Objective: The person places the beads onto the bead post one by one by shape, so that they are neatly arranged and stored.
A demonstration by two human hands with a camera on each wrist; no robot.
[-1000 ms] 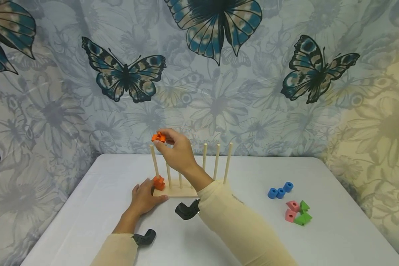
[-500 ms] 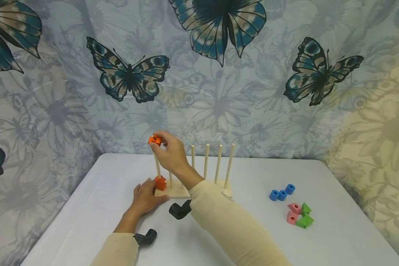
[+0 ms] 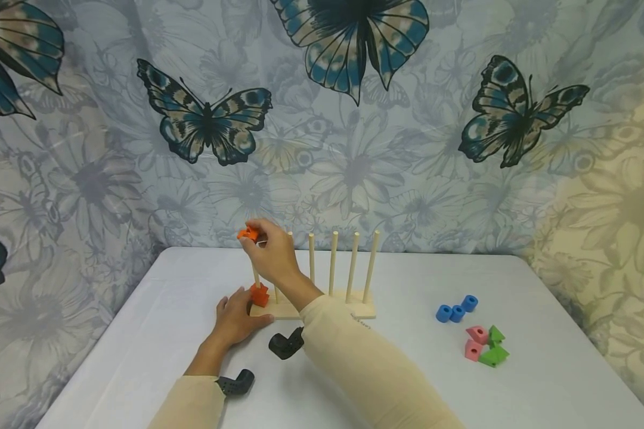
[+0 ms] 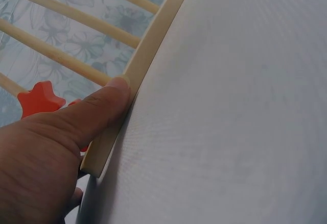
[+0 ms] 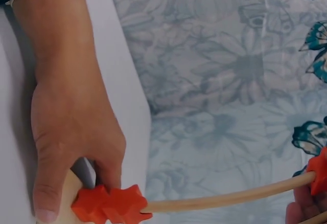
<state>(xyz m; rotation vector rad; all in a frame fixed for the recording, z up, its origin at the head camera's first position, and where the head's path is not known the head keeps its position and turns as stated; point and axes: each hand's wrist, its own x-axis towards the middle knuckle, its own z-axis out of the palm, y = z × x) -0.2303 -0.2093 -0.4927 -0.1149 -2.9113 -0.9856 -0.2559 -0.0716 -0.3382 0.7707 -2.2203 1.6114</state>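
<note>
In the head view you've got your right hand (image 3: 273, 253) up high, thumb and fingers closed in a pinch on an orange star (image 3: 248, 233) at the top of the leftmost peg (image 3: 256, 279). Your left hand (image 3: 236, 319) is down at the near left end of the wooden peg rack (image 3: 284, 311), beside the lower orange stars (image 3: 259, 294). Way over right on the white table (image 3: 139, 333) sit blue cylinders (image 3: 457, 313), with pink blocks (image 3: 473, 350) and green blocks (image 3: 494, 356) just in front. Left wrist cam: your thumb lies along the rack's front edge, spread from the fingers, which are mostly hidden. Right wrist cam: you can see that left thumb and index finger straddling the base, gripping it, two stars stacked at the peg's foot. The pinched star meets the peg's tip, but can't tell how far it's on.
</note>
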